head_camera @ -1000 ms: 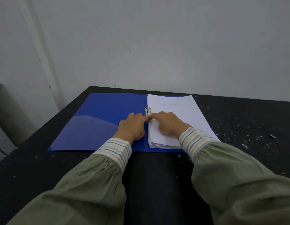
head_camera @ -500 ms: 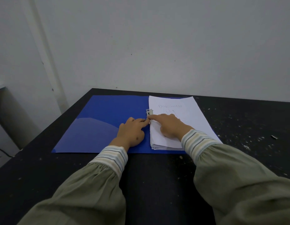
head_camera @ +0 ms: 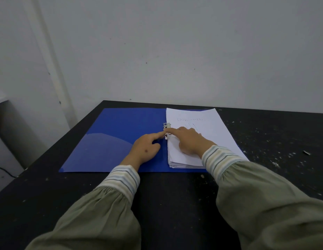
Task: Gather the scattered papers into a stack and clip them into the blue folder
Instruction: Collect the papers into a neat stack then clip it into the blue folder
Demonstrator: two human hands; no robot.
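Left hand (head_camera: pixel 146 148) palm down on the blue folder (head_camera: pixel 110 141), index finger stretched out straight to the metal clip (head_camera: pixel 166 130), tip touching its near part; other fingers loosely tucked, gripping nothing. Right hand (head_camera: pixel 188 141) flat on the paper stack (head_camera: pixel 207 129), index finger likewise extended, tip pressing on the clip from the right side, nothing pinched or held. Both fingertips meeting at the clip, practically touching each other there.

Clip sitting at the folder's spine, along the left edge of the stack, its far end showing beyond the fingers. Stack squared up and lying on the right half of the opened folder, edges fairly even, layered sheets visible at the near edge. Faint handwriting on the top sheet (too pale to read with certainty). Folder spread flat, left half bare and glossy, catching a pale reflection.

Olive sleeves (head_camera: pixel 265 204) with striped cuffs reaching in from the bottom. Underneath everything, a black table (head_camera: pixel 166 204), speckled with pale flecks, thicker on the right side. Small dark scrap (head_camera: pixel 306 152) lying well apart to the right. Behind, a plain whitish wall (head_camera: pixel 175 51).
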